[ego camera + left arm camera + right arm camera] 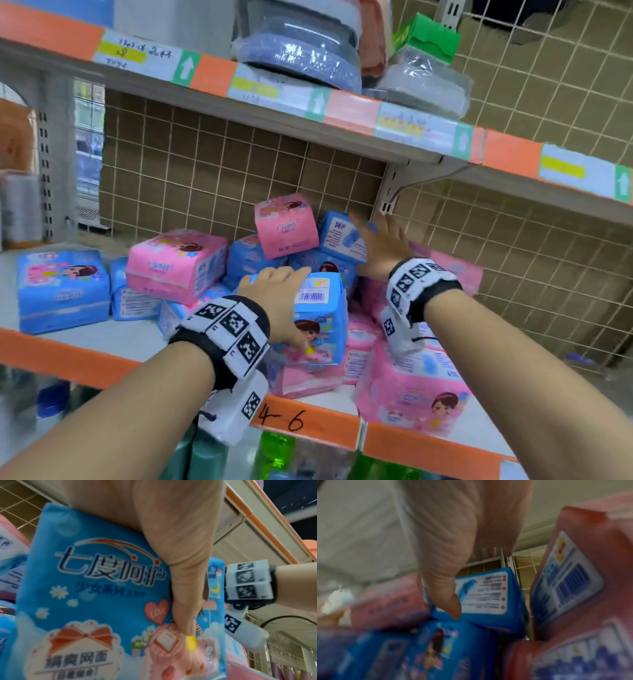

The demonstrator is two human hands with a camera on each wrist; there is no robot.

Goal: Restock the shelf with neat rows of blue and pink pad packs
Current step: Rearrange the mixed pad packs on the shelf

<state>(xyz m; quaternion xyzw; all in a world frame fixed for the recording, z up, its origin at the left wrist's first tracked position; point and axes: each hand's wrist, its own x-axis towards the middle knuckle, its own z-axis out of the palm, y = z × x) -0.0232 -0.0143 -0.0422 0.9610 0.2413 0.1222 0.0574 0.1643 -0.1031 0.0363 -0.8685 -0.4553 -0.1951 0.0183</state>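
Observation:
A jumbled heap of blue and pink pad packs lies on the white shelf [113, 339]. My left hand [274, 301] grips an upright blue pack [322, 318] at the front of the heap, fingers over its top and thumb on its printed face [96, 582]. My right hand [380, 243] reaches further back with fingers spread and straight, over a blue pack [339, 233] leaning on the mesh back; the right wrist view shows that blue pack [488, 595] below the thumb. A pink pack [286, 224] tops the heap. Another blue pack [63, 289] lies alone at the left.
A pink pack [178, 263] rests on blue ones left of the heap, and a big pink pack [414, 397] sits at the shelf's front right. The upper shelf [274, 109] carries wrapped basins. Wire mesh [205, 171] backs the bay. Bottles stand below.

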